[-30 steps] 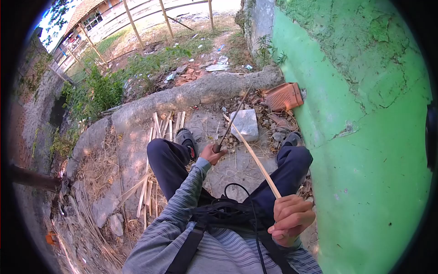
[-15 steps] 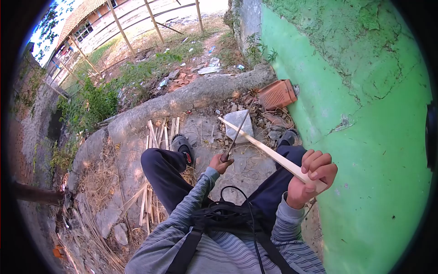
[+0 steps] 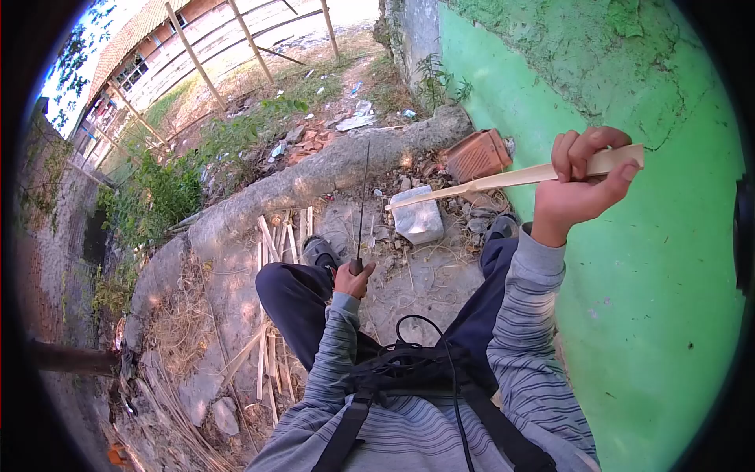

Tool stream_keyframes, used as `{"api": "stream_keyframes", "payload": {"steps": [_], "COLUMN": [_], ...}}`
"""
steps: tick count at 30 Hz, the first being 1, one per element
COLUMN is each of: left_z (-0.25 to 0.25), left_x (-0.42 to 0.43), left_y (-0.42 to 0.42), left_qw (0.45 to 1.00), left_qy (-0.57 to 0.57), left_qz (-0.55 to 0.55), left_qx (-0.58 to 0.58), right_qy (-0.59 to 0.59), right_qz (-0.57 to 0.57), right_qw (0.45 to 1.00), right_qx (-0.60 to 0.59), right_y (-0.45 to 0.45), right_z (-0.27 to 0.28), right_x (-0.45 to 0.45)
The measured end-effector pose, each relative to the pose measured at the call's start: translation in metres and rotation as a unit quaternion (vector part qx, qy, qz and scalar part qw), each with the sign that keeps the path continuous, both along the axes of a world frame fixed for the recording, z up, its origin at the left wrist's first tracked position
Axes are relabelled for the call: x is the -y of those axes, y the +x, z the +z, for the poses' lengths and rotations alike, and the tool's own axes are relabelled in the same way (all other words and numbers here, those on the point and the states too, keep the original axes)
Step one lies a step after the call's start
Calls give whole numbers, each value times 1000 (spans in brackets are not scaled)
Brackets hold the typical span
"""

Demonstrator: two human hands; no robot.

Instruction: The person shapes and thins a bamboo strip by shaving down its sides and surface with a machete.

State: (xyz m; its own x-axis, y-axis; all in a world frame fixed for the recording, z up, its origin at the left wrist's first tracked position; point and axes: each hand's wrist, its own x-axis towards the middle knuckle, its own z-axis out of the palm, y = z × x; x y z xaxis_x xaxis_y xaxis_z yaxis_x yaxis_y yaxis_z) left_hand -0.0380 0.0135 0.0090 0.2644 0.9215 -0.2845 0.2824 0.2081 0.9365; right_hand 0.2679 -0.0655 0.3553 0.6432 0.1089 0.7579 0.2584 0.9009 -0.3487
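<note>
Beside the green wall (image 3: 629, 291), a strip (image 3: 503, 180) is gripped by right fingers (image 3: 563, 154), extending leftward; a knife (image 3: 362, 216), by left fingers (image 3: 344, 277).

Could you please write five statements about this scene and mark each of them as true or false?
1. The left hand holds a bladed tool by its dark handle. True.
2. The right hand is empty. False: it grips a pale strip.
3. In the picture, the pale strip crosses the white block. True.
4. The wall is blue. False: it is green.
5. Both hands hold the same object. False: each holds a different one.
</note>
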Motion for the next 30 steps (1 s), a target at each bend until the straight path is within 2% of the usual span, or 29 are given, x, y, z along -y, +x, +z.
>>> {"api": "stream_keyframes", "payload": {"steps": [1, 3, 7, 9, 10, 14, 16, 18, 20, 22, 23, 26, 29, 30], "left_z": [1, 8, 12, 10, 6, -18, -27, -25, -14, 19, 30, 63, 72, 63], "left_x": [1, 4, 8, 9, 9, 6, 8, 11, 19, 28, 31, 36, 35, 31], "left_y": [-3, -4, -1, 2, 3, 9, 10, 14, 21, 35, 42, 61, 68, 66], "left_qw": [1000, 1000, 1000, 999, 998, 992, 990, 988, 992, 993, 992, 992, 990, 989], "left_qy": [10, 13, 11, 10, 19, 82, 98, 112, 79, 43, 6, 7, -1, 44], "left_qz": [6, 1, -23, -37, -52, -97, -102, -104, -101, -112, -124, -128, -137, -138], "left_qx": [-7, -14, -7, -12, -12, -25, -26, -26, -16, 7, 28, -6, -37, -18], "right_qy": [21, -28, -41, -63, -29, -53, -86, -97, -109, -139, -143, -151, -21, -15], "right_qz": [23, -12, 94, 137, 171, -40, 77, 83, 88, 75, 20, 15, 43, 52], "right_qw": [999, 999, 984, 971, 962, 987, 991, 989, 987, 985, 984, 985, 995, 993], "right_qx": [30, 27, 143, 184, 211, 145, 69, 76, 82, 76, 103, 88, 86, 106], "right_y": [3, 6, 33, 41, 31, -11, 2, 15, 22, 20, 18, 5, -15, -7], "right_z": [22, 65, 135, 153, 159, 152, 143, 140, 128, 95, 75, 96, 127, 136], "right_x": [6, 19, 45, 41, 31, 4, -13, -13, -23, -52, -68, -53, -32, -27]}}
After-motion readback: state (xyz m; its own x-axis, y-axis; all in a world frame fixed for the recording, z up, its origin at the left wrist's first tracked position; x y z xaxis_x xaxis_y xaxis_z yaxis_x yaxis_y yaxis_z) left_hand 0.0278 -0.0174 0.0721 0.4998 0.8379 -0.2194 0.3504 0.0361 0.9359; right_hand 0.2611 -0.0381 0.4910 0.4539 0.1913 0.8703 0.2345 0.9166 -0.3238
